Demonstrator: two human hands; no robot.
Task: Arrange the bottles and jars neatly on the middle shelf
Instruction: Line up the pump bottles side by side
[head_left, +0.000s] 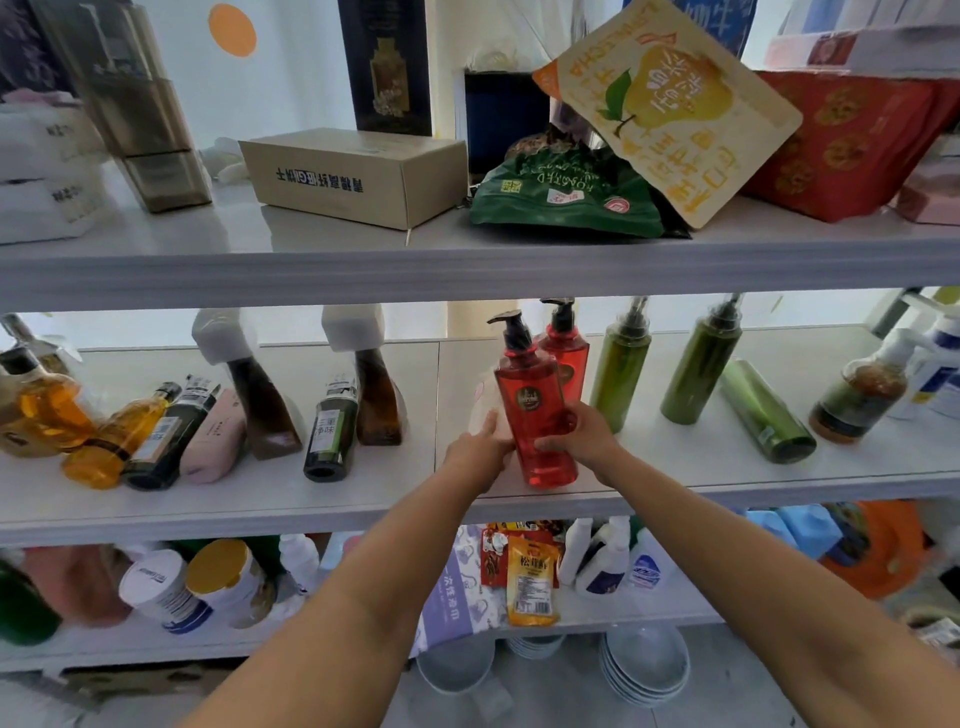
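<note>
Both bare arms reach up to the white middle shelf (363, 499), and the hands meet around one bottle at its front edge, a little right of centre. That bottle is a tall translucent red plastic pump bottle (535, 410) with a black pump head and a small dark round emblem on its shoulder; it stands upright, or nearly so, with its base on the shelf. The right hand (584, 434) is wrapped around its lower body from the 3 o'clock side, fingers curled across the front. The left hand (480, 447) lies flat against the 9 o'clock side, fingers stretched out, and seems to touch a pale, filmy wrapped item just behind it; I cannot tell what that is.

At 1 o'clock from the held bottle, just behind and touching or nearly so, stands a second red pump bottle (566, 353) of the same kind. Further toward 3 o'clock stand two upright olive-green pump bottles (621, 371), then a green cylindrical bottle (766, 413) lying on its side, then a brownish bottle with a white pump (860, 395).

Toward 9 o'clock the shelf is untidy: two brown bottles with white square caps (265, 410) stand inverted-looking, a dark green glass bottle (330, 431) leans, and amber-orange bottles (111, 436), a dark bottle and a pink tube (213, 441) lie toppled together.
</note>
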